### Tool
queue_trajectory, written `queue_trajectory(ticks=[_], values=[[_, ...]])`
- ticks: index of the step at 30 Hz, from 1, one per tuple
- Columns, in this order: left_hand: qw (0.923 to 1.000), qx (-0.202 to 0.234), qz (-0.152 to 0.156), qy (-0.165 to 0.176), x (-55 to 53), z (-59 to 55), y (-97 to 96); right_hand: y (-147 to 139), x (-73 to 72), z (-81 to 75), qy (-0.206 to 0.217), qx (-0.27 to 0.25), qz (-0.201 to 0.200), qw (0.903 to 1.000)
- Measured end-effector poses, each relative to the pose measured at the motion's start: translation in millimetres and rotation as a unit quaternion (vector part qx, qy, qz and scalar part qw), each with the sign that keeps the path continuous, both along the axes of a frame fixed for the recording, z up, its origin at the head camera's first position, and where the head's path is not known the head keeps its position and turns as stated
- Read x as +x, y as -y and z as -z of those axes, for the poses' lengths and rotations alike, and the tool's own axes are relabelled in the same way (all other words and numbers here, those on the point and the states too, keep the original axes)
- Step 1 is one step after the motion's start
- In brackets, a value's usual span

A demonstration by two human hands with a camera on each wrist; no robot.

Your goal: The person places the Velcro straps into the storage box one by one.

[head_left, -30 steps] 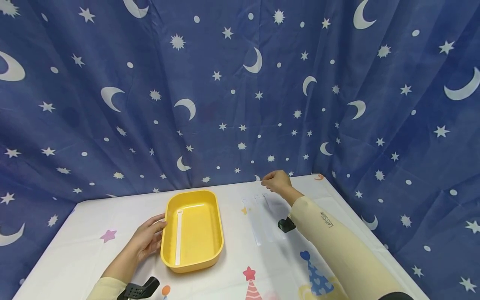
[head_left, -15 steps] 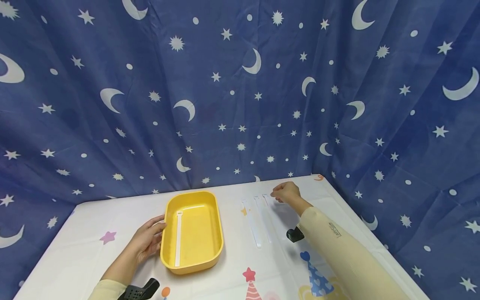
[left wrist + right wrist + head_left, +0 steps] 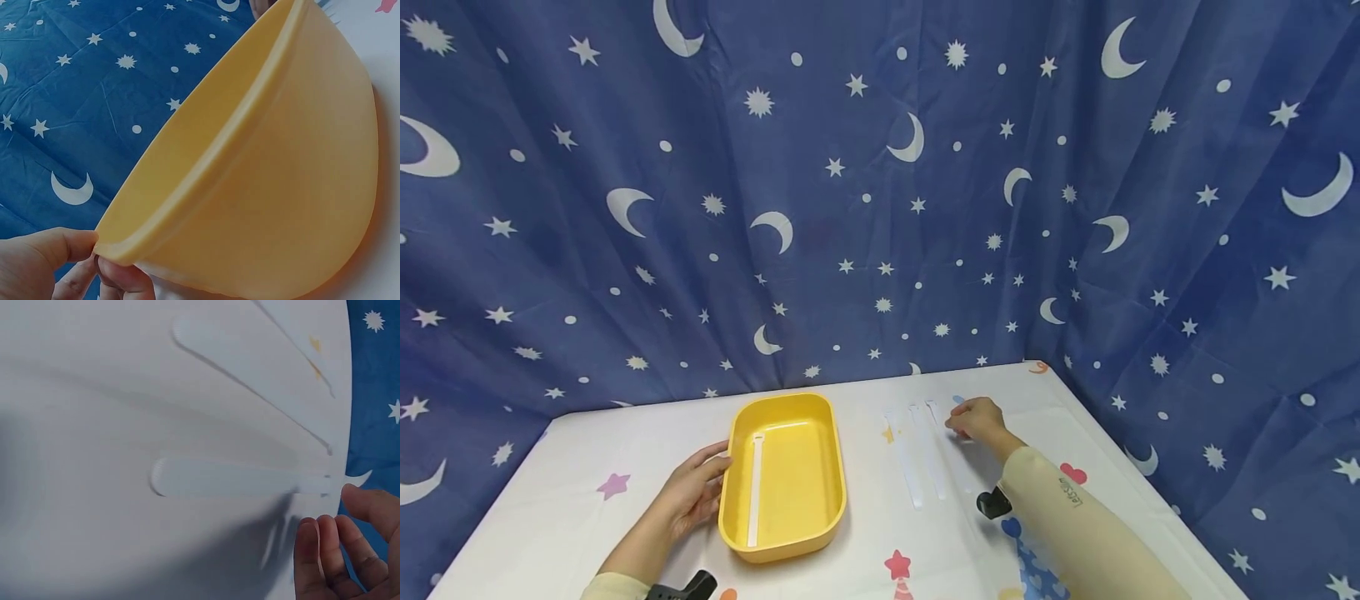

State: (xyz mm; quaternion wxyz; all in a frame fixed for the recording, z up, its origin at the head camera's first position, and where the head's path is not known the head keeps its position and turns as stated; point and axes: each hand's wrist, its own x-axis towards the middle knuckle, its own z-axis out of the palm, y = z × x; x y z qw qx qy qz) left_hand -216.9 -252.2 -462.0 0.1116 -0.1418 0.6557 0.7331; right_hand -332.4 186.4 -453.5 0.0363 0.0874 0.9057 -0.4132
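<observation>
A yellow plastic tray stands on the table at left of centre. One white strap with a slotted head lies lengthwise inside it. My left hand grips the tray's left rim, thumb on top and fingers beneath, as the left wrist view shows. To the right, a left strap, a middle strap and a right strap of the same kind lie side by side. Beside the slotted head of the right strap is my right hand. Its thumb and fingers are apart, holding nothing.
A white cloth with printed party shapes covers the table. Behind the far edge and along the right side hangs a blue curtain with moons and stars. The tray's raised walls stand between the left hand and the loose straps.
My right hand has come back from the table's far edge, moving nearer and slightly right, to beside the right strap's head. The left hand and tray stay in place; the view tilts slightly up.
</observation>
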Motion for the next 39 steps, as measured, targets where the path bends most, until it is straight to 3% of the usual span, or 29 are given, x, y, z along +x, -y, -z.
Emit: queue_trajectory(ticks=[7,20,29,39], values=[[1.0,0.005,-0.004,0.001,1.6,2.2,-1.6,0,7.0,15.2,0.005,0.01,0.014,0.9998],[0.9999,0.007,-0.006,0.004,-0.5,0.5,-2.0,9,11.7,20.0,-0.01,0.03,0.017,0.9993],[0.9999,0.016,0.0,0.002,1.8,0.6,-0.8,14,16.4,22.8,-0.048,0.059,0.023,0.9968],[0.9999,0.015,0.0,0.0,0.5,0.6,-0.1,14,12.9,27.4,-0.06,0.063,0.029,0.9958]])
